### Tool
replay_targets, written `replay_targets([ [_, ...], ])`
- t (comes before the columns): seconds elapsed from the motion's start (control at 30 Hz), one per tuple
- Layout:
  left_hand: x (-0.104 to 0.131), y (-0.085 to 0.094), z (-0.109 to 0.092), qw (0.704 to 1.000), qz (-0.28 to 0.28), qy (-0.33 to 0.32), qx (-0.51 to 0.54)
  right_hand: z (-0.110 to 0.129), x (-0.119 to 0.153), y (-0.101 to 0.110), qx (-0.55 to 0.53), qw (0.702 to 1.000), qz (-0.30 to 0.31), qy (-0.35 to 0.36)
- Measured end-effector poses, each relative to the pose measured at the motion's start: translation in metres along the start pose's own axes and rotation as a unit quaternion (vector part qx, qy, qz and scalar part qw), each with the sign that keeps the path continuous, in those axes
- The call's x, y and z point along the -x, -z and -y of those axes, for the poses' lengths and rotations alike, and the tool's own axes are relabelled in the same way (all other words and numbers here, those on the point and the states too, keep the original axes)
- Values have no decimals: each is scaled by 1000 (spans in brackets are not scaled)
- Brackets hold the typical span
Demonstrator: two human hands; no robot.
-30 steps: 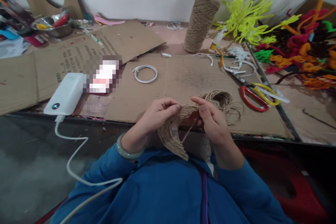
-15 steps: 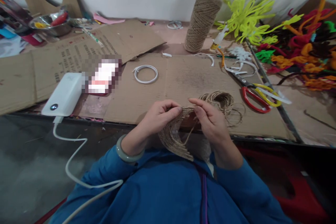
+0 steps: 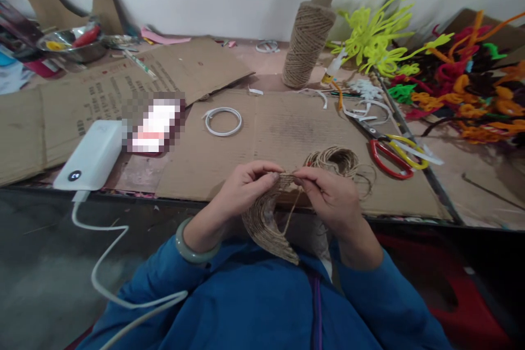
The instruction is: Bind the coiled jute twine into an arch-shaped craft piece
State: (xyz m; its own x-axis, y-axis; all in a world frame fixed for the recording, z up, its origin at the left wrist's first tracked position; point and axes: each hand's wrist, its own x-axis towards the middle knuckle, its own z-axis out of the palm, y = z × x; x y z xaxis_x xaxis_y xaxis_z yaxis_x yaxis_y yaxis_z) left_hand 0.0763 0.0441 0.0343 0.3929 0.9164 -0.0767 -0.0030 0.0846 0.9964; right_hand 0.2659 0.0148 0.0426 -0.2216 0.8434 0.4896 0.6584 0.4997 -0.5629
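Observation:
A curved band of jute twine rows (image 3: 262, 222) hangs over the table's front edge, its lower end near my lap. My left hand (image 3: 249, 186) is closed on the band's upper end, thumb on top and fingers behind. My right hand (image 3: 328, 191) pinches at the same end from the right, its fingertips close to my left thumb; the exact strand between them is too small to make out. A loose strand runs down from the right fingers to the band. Just beyond my right hand, a coil of twine (image 3: 334, 157) lies on the cardboard sheet (image 3: 283, 126).
Red-and-yellow-handled scissors (image 3: 391, 157) lie to the right, a white ring of strip (image 3: 223, 122) at centre. A twine spool (image 3: 309, 38) stands at the back beside a glue bottle (image 3: 334, 68). Left are a power bank (image 3: 90, 156) with cable and a blurred phone (image 3: 156, 126).
My right hand has moved in toward the left, its raised forefinger now lowered onto the twine end. The whole view has shifted slightly.

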Motion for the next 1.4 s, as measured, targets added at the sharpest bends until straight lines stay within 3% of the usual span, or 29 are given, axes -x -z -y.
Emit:
replay_targets([
  [0.4,1,0,0,1000,1,7,13,-2,0,-5,37,999,-12,9],
  [0.67,0,-5,-12,993,72,70,66,7,-5,0,30,997,9,76],
  [0.83,4,-10,-9,994,15,52,94,7,-2,-4,9,998,-10,55],
  [1.0,8,-14,-14,986,19,94,135,1,5,-5,-55,996,-68,-6],
  [1.27,5,-19,-10,992,15,51,119,6,-1,-1,-33,997,-51,53],
  [1.4,4,-18,-6,995,-9,22,96,3,3,-7,-62,997,-44,8],
])
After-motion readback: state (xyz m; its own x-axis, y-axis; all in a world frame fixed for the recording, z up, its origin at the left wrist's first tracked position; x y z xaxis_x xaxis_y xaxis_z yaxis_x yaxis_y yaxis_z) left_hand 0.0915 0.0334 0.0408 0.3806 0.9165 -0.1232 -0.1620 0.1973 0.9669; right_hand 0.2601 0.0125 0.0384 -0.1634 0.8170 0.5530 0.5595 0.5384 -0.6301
